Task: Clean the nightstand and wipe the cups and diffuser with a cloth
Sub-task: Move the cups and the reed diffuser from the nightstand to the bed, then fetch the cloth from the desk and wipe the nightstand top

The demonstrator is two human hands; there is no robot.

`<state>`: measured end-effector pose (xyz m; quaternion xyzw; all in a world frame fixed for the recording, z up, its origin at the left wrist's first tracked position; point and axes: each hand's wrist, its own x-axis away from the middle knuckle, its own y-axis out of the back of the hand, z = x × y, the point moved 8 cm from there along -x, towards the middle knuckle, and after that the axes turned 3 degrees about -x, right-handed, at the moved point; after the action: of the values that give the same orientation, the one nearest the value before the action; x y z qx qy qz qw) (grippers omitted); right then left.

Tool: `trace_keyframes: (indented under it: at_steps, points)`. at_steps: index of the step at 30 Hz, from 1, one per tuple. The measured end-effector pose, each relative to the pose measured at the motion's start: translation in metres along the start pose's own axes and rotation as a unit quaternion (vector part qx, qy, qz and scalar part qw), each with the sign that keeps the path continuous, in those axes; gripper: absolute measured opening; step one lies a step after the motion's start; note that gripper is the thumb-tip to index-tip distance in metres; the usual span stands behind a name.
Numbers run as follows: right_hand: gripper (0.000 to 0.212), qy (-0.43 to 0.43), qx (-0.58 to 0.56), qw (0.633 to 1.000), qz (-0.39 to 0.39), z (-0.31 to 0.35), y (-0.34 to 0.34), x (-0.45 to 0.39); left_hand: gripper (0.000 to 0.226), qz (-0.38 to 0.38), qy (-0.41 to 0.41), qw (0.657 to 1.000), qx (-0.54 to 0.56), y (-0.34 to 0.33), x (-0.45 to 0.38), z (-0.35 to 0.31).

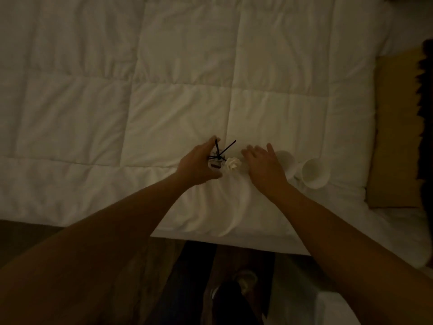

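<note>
Dim frame. White quilted comforter (178,95) fills most of the view; mustard pillow (393,137) at 3 o'clock, partly cut by a dark fringe at the edge. Floor and your shoe (243,281) at 6 o'clock, barely readable.

Diffuser (216,161) sits on the comforter near the bed's near edge, black reeds (226,150) fanned toward 12 and 1 o'clock. A small white rose-like piece (232,163) touches it on the 3 o'clock side. Two white cups (315,173) lie just beside each other further toward 3 o'clock; the nearer one is partly behind your right hand.

Your left hand (199,166) is curled round the diffuser, thumb below, fingers over the far side. Most of the jar is hidden by that grip.

Your right hand (264,165) has its fingers spread and fairly straight, holding nothing, between the rose piece and the cups. Can't tell if it touches the comforter.

Nightstand and cloth not visible.
</note>
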<state>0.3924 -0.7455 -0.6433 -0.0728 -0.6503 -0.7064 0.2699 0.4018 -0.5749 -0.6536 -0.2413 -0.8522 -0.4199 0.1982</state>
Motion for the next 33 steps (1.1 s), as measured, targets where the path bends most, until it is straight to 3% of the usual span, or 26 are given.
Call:
trace_keyframes:
  at_steps: [3, 7, 13, 19, 25, 33]
  points:
    - [0.059, 0.006, -0.008, 0.999, -0.033, -0.003, 0.029, 0.032, 0.127, 0.007, -0.047, 0.995, -0.087, 0.027, 0.021, -0.019]
    - [0.070, 0.007, 0.003, 0.998, -0.063, -0.011, 0.075, 0.081, 0.136, -0.020, -0.105, 0.983, -0.146, 0.073, 0.063, -0.056]
    - [0.075, -0.006, -0.007, 0.991, -0.135, -0.007, 0.140, 0.170, 0.110, -0.098, -0.103, 0.978, -0.154, 0.115, 0.154, -0.102]
    - [0.075, 0.011, -0.003, 0.990, -0.143, 0.031, 0.186, 0.219, 0.080, -0.168, -0.116, 0.951, -0.234, 0.130, 0.255, -0.119]
    - [0.074, 0.124, 0.037, 0.972, -0.195, 0.151, 0.274, 0.218, 0.076, -0.249, -0.074, 0.922, -0.286, 0.208, 0.363, -0.083]
    - [0.074, 0.266, 0.060, 0.932, -0.238, 0.376, 0.358, 0.199, 0.076, -0.374, 0.050, 0.882, -0.284, 0.343, 0.515, 0.034]
